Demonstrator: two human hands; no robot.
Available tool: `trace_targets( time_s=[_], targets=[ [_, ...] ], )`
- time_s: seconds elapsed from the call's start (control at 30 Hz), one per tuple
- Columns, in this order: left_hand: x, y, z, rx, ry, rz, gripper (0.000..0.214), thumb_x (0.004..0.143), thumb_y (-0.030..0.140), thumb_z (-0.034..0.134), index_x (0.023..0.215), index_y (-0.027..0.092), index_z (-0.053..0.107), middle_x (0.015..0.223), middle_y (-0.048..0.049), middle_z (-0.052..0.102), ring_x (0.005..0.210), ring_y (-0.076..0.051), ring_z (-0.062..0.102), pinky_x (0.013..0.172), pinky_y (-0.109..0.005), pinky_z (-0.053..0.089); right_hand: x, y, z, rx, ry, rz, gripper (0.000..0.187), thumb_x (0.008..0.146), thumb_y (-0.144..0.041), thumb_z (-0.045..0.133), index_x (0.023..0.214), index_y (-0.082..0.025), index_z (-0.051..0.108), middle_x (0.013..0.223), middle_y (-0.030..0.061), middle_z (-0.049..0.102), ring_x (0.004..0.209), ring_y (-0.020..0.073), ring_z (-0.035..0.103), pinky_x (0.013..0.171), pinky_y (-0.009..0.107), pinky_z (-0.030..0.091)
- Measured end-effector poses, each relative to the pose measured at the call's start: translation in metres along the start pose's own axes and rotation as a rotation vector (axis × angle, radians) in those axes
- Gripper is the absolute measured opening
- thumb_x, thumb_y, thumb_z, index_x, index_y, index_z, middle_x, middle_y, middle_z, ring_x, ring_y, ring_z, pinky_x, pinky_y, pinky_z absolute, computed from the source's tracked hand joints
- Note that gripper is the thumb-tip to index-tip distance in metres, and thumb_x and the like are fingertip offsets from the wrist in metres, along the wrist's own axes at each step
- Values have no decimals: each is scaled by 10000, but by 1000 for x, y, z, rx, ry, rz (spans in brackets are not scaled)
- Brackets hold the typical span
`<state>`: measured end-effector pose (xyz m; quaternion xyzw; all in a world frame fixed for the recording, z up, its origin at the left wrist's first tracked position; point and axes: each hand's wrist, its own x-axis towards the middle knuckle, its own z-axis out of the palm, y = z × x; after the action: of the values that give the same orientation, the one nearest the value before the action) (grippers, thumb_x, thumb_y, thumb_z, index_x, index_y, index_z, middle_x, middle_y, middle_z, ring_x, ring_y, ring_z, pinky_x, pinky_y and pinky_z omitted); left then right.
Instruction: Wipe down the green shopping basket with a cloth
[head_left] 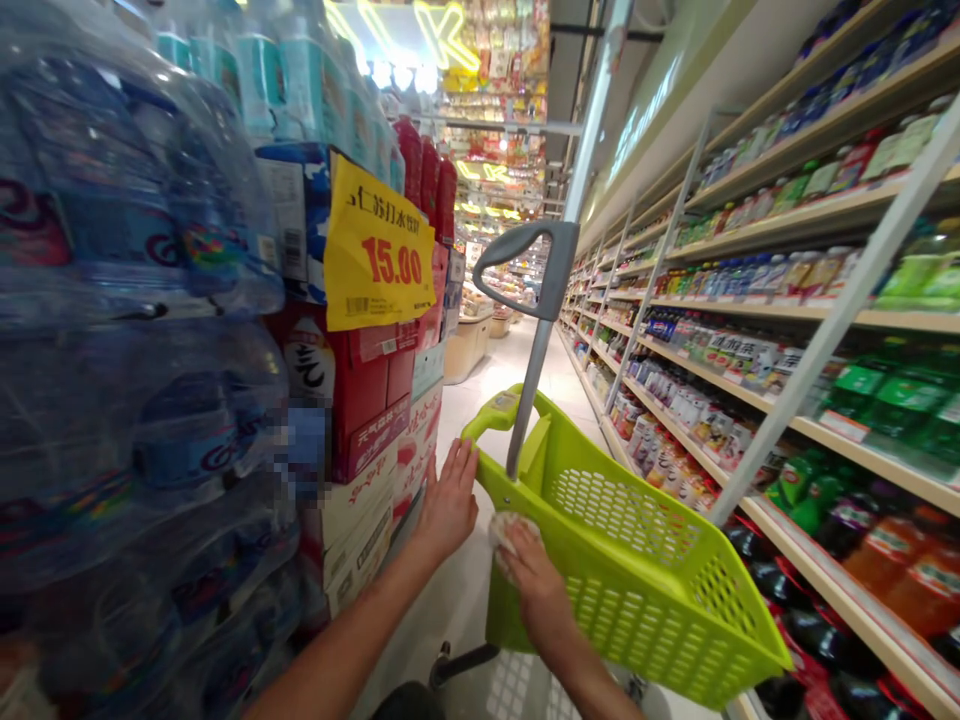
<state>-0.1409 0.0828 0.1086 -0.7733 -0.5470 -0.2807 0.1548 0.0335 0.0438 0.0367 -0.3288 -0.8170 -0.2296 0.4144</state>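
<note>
two bare hands are on one lime-green basket [637, 580], which sits low in a shop aisle between a stack of drinks and a wall of shelves [825, 310]. the left hand [450, 500] lies open, fingers spread flat against the basket's near corner just below the rim. the right hand [536, 585] is closed over one white cloth [504, 528] and presses it to the basket's outer wall. one grey pull handle [536, 300] rises on a single pole from the basket's near end. one yellow price sign [377, 255] hangs on the stack to the left, reading "15.00" in red under a line of chinese characters too skewed to read. three red bottles [427, 175] stand on top of that stack, above red cartons [367, 390] with white chinese print. many shrink-wrapped packs of water bottles [135, 300] fill the near left, too many and too blurred to count, their blue labels unreadable. green bottles [885, 395] and dark ones crowd the shelves on the right, and their labels are too small to make out.
</note>
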Motion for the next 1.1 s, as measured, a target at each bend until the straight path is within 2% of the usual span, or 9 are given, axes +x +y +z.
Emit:
trace_targets(
  time_s=[0.13, 0.3, 0.47, 0.53, 0.67, 0.77, 0.9, 0.97, 1.1],
  targets=[
    [18, -4, -5, -13, -65, 10, 634, 693, 127, 437, 1317, 121, 321, 1427, -105, 272, 1336, -225, 152, 1077, -487, 100, 67, 22, -16, -123, 68, -121, 356, 848, -85, 386, 1167, -160, 527, 1284, 83, 484, 1300, 201, 247, 1057, 450, 290],
    [22, -4, -4, -34, -87, 19, 634, 682, 96, 419, 1309, 117, 333, 1423, -104, 281, 1335, -218, 158, 1076, -494, 103, 140, 50, -35, -364, -62, -454, 300, 857, -148, 414, 1120, -145, 557, 1297, 54, 475, 1320, 203, 189, 1107, 463, 97],
    [21, -3, -2, -37, -72, 7, 620, 684, 111, 429, 1300, 118, 353, 1421, -99, 284, 1334, -222, 162, 1078, -497, 101, 221, 71, -79, -469, 133, -275, 295, 856, -144, 415, 1108, -162, 567, 1324, 69, 441, 1328, 228, 152, 1084, 481, 140],
    [20, -2, 0, -31, -59, -6, 618, 685, 113, 427, 1299, 117, 355, 1424, -98, 279, 1335, -224, 155, 1075, -500, 109, 222, 70, -82, -453, 139, -276, 285, 847, -141, 434, 1097, -166, 570, 1319, 73, 447, 1326, 231, 161, 1079, 489, 138],
    [19, 0, 3, -23, -46, -1, 638, 670, 95, 420, 1304, 104, 344, 1418, -109, 289, 1338, -224, 137, 1075, -495, 110, 170, 60, -60, -314, -116, -510, 274, 838, -155, 451, 1086, -181, 566, 1261, 55, 511, 1303, 216, 241, 1087, 483, 117],
    [18, 0, 4, -16, -50, 22, 647, 666, 104, 425, 1307, 103, 335, 1423, -112, 277, 1339, -223, 134, 1074, -496, 102, 163, 59, -56, -238, -220, -500, 300, 860, -170, 413, 1133, -203, 534, 1247, 51, 525, 1281, 197, 292, 1086, 459, 150],
    [19, 2, 4, 10, -37, 9, 634, 677, 101, 410, 1307, 122, 339, 1425, -95, 276, 1336, -218, 150, 1069, -508, 98, 218, 66, -74, -197, -84, -232, 351, 882, -146, 349, 1204, -199, 476, 1316, 63, 453, 1308, 215, 226, 1066, 511, 157],
    [19, 3, 3, 16, -42, 6, 636, 672, 93, 407, 1305, 126, 346, 1424, -94, 277, 1334, -218, 163, 1067, -512, 106, 229, 65, -78, -197, -29, -190, 344, 882, -142, 351, 1194, -193, 487, 1326, 59, 440, 1314, 216, 206, 1068, 517, 148],
    [18, 0, 0, 19, -63, 11, 660, 653, 73, 397, 1308, 136, 346, 1419, -87, 290, 1328, -225, 185, 1062, -521, 129, 168, 53, -61, -132, -111, -357, 323, 867, -151, 391, 1159, -199, 521, 1208, 45, 557, 1249, 178, 352, 1068, 456, 232]
  ],
)
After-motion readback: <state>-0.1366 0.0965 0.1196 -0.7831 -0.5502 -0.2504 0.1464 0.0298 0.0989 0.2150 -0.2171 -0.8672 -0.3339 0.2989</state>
